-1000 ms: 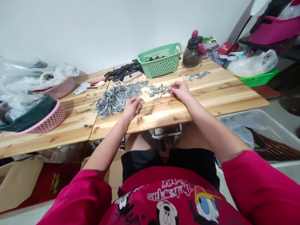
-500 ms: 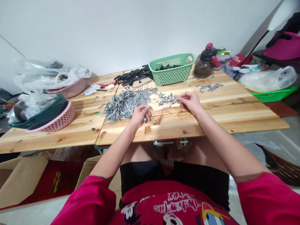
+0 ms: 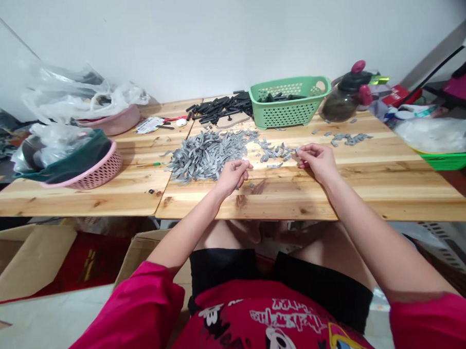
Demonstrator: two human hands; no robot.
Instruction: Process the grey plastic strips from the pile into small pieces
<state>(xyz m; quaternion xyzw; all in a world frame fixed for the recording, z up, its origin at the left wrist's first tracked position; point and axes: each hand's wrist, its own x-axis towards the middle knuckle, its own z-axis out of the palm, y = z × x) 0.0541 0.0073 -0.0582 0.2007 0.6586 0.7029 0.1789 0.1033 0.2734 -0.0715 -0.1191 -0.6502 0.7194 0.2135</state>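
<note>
The left hand [image 3: 232, 177] rests palm down at the near edge of a heap of curved grey strips [image 3: 205, 156], with the wrist angled inward and the fingers curled together. The fingers hide any contents, so it cannot be told whether this hand is gripping a piece. The right hand [image 3: 317, 161] is raised slightly above the table, with the thumb and forefinger brought together on a small grey piece [image 3: 296, 151] at the fingertips.

Loose grey fragments [image 3: 276, 152] lie between the two hands, beside the heap. All of these rest on a light pine-plank table [image 3: 296, 202]. Beyond them stand a green perforated plastic basket [image 3: 290, 110] holding black pieces and a loose group of black rod-shaped pieces [image 3: 220, 108]. A glass kettle with a dark lid and red knob [image 3: 341, 105] stands to the right of the basket. A round pink basket [image 3: 97, 172] sits at the left.

Compared with the preceding frame, both hands keep nearly the same place relative to the heap. The head-worn view has turned, so the table contents appear further right.
</note>
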